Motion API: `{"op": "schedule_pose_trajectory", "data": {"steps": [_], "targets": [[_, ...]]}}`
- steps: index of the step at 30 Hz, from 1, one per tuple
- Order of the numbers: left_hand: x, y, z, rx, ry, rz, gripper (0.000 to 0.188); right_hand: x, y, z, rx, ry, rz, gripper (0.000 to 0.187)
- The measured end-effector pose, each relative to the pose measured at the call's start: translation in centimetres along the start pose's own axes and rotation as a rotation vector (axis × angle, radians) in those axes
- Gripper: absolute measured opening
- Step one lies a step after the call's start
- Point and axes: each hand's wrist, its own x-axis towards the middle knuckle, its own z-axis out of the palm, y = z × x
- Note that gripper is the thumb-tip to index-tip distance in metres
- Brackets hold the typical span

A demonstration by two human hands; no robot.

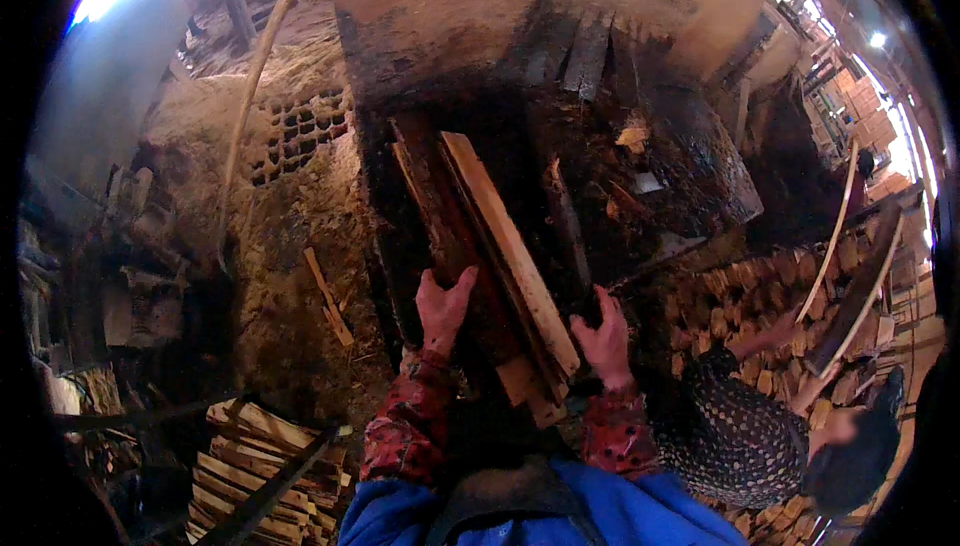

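Several long pieces of wood lie side by side in front of me, pointing away from my body. A pale sawn plank [512,251] is on the right of the bunch, and a dark bark-edged slab [440,201] is on its left. My left hand [443,311] is beside the dark slab, thumb and fingers spread. Near the close end of the pale plank, my right hand [605,341] has its fingers apart; whether it touches the wood I cannot tell. A narrow dark stick [568,221] lies beyond my right hand.
Split wood [255,466] is stacked at lower left, and more wood pieces [740,306] are piled at right. There a co-worker [740,436] bends over, hands near a long dark slab [850,296]. A curved pole [262,66] leans at far left. A blackened slab [690,156] lies ahead.
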Motion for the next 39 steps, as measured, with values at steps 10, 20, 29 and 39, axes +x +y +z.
{"op": "schedule_pose_trajectory", "data": {"steps": [10, 20, 29, 39], "targets": [[0.9, -3.2, -0.6, 0.075, 0.058, 0.096, 0.046, -1.9, -8.9, 3.0, 0.062, -0.063, -0.11, 0.06], [-0.8, 1.8, 0.0, 0.199, 0.027, -0.001, 0.058, -3.9, -8.9, 4.5, -0.125, -0.041, -0.296, 0.06], [1.0, -1.8, 0.1, 0.348, 0.04, 0.006, 0.085, -3.4, -8.6, 4.7, 0.002, -0.079, -0.321, 0.052], [0.7, -0.6, -0.4, 0.246, -0.009, -0.01, 0.076, 1.4, -4.1, 2.6, 0.018, 0.012, -0.142, 0.052]]}}
